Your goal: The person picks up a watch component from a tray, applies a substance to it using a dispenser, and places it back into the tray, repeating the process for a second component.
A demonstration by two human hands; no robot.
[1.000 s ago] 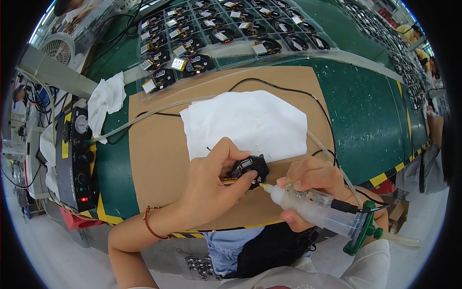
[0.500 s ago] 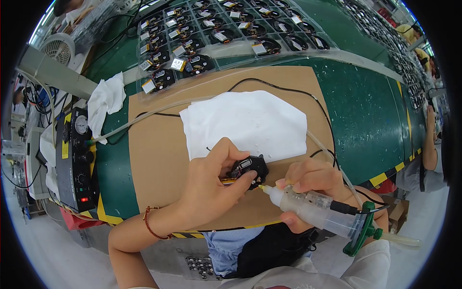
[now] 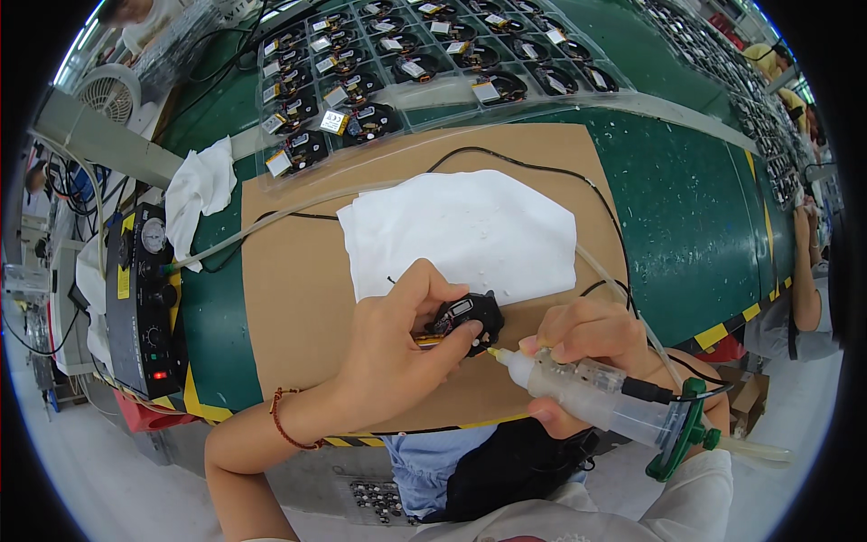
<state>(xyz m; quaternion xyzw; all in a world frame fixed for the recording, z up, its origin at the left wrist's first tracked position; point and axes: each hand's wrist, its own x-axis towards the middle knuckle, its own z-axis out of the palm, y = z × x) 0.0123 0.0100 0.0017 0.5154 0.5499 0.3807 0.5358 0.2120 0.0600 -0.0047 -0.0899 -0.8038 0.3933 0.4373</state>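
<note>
Between the thumb and fingers of my left hand (image 3: 397, 348) is a small black electronic assembly (image 3: 472, 312), with a bit of yellow showing under the fingers. My right hand (image 3: 596, 348) is wrapped round a translucent dispensing syringe (image 3: 587, 395). Its yellow tip is at the lower right edge of the assembly; whether it touches cannot be made out. A green cap (image 3: 675, 429) closes the syringe's rear end, where a clear hose joins. Beyond both hands a folded white cloth (image 3: 470, 230) lies on a brown cardboard sheet (image 3: 298, 307).
A clear compartment tray (image 3: 424, 95) at the back holds several similar black assemblies with silvery battery packs. At left stands a black dispenser controller (image 3: 140, 303) with a gauge and red light. A black cable (image 3: 560, 169) crosses the cardboard. Another person's arm (image 3: 804, 257) shows at far right.
My right hand and the syringe have shifted very slightly to the right. My left hand and the black assembly stay in place. At far right the other person's hand has moved a little.
</note>
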